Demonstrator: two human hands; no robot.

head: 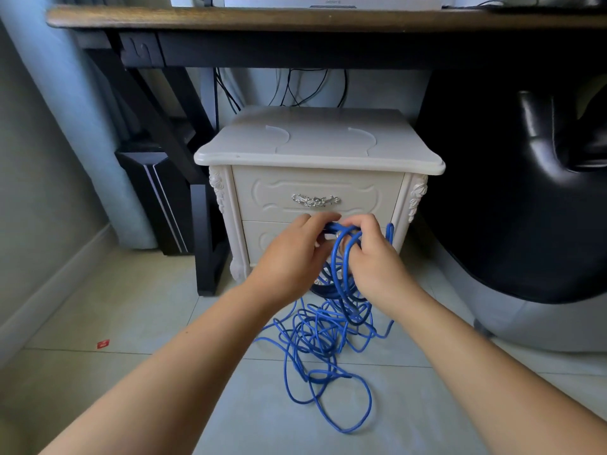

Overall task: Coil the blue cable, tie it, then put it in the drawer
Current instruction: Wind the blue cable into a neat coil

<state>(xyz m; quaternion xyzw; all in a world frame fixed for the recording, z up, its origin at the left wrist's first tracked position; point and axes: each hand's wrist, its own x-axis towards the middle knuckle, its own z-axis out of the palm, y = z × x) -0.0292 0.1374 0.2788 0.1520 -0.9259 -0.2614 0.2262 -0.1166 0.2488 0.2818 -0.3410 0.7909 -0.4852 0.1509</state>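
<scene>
Before the closed drawer (317,195) of a cream nightstand (315,142), both hands gripped loops of the blue cable (323,336): left hand (292,254) and right hand (371,257) close together, the rest tangled below on the pale tiled floor (131,307) under a wooden desk (295,18).

blue cable (323,330), loose tangle on floor before shut drawer (317,195)
</scene>
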